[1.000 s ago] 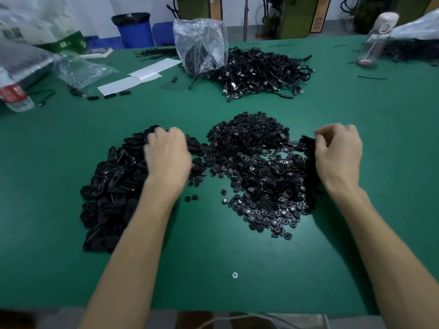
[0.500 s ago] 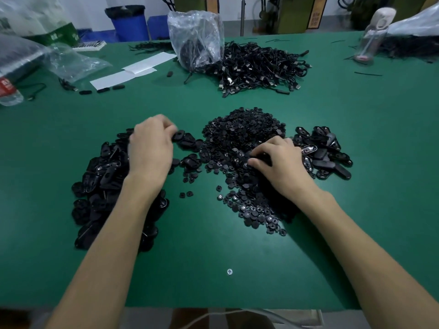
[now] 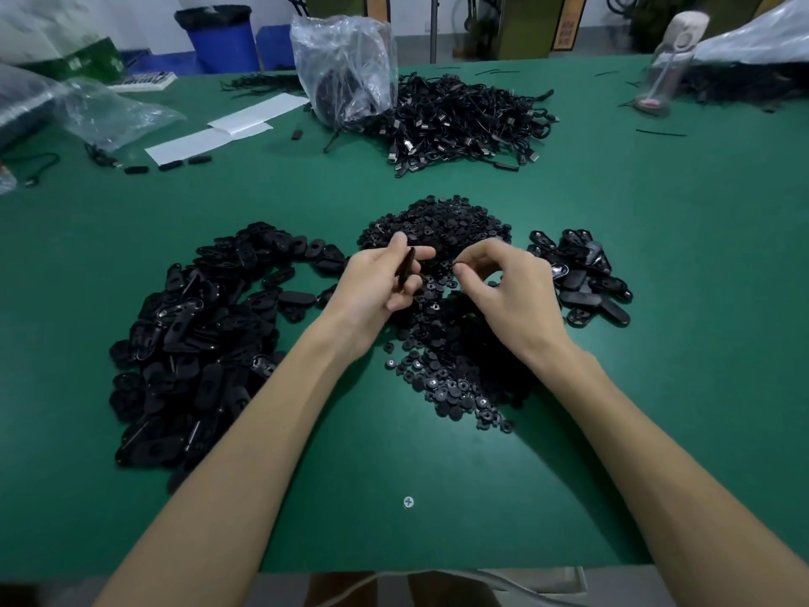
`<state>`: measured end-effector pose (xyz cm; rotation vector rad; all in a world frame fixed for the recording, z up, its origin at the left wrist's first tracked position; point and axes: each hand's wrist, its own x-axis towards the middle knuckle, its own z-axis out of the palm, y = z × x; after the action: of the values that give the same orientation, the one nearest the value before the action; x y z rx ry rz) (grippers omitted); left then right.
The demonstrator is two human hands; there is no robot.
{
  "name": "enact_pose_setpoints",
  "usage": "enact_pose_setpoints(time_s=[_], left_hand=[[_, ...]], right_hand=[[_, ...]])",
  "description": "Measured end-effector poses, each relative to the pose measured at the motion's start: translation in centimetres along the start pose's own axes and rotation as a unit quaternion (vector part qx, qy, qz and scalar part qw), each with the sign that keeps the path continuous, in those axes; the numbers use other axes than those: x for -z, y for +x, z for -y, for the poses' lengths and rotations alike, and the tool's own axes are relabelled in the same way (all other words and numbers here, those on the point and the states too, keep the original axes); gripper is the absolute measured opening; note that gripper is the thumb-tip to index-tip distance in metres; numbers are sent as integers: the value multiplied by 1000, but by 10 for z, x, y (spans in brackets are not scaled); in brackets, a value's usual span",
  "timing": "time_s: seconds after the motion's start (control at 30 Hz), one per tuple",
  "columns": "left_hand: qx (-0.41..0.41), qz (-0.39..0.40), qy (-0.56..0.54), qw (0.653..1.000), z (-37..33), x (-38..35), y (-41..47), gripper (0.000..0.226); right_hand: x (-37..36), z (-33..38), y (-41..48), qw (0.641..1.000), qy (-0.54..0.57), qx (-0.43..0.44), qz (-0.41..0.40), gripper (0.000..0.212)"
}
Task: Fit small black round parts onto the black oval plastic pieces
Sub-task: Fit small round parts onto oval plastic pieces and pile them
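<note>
Two grips I see over the middle of the bench (image 3: 656, 365): the left grip (image 3: 372, 286) holds an oval piece (image 3: 405, 268), the right grip (image 3: 503, 291) pinches a round part (image 3: 455, 267) just beside it, above the round-parts heap (image 3: 442, 230).

A green-topped desk (image 3: 656, 300) fills most of the view. Beyond its far edge a white wall (image 3: 144, 19) rises at the left, with a blue bin (image 3: 223, 43) lined in black before it. Further right stand olive-green cabinets (image 3: 525, 24) bearing orange signs (image 3: 568, 26). The light is even and soft.
</note>
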<state>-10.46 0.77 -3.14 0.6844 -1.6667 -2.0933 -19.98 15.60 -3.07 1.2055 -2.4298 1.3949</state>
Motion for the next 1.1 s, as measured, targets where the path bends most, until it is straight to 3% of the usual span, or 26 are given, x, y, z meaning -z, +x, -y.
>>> enact_pose_setpoints(time_s=[0.33, 0.5, 0.77, 0.9, 1.1], left_hand=[[-37, -7, 73, 997, 3, -3, -11, 33], [-49, 28, 120, 991, 3, -4, -15, 25], [-55, 56, 59, 995, 3, -7, -15, 16], [-50, 74, 29, 996, 0, -9, -16, 32], [-110, 79, 34, 990, 1, -7, -19, 29]], right_hand=[[2, 4, 0, 983, 170, -59, 25, 3], [2, 4, 1, 965, 246, -84, 35, 2], [0, 3, 0, 963, 258, -75, 26, 9], [1, 1, 1, 958, 268, -97, 29, 23], [6, -1, 3, 936, 327, -130, 2, 8]])
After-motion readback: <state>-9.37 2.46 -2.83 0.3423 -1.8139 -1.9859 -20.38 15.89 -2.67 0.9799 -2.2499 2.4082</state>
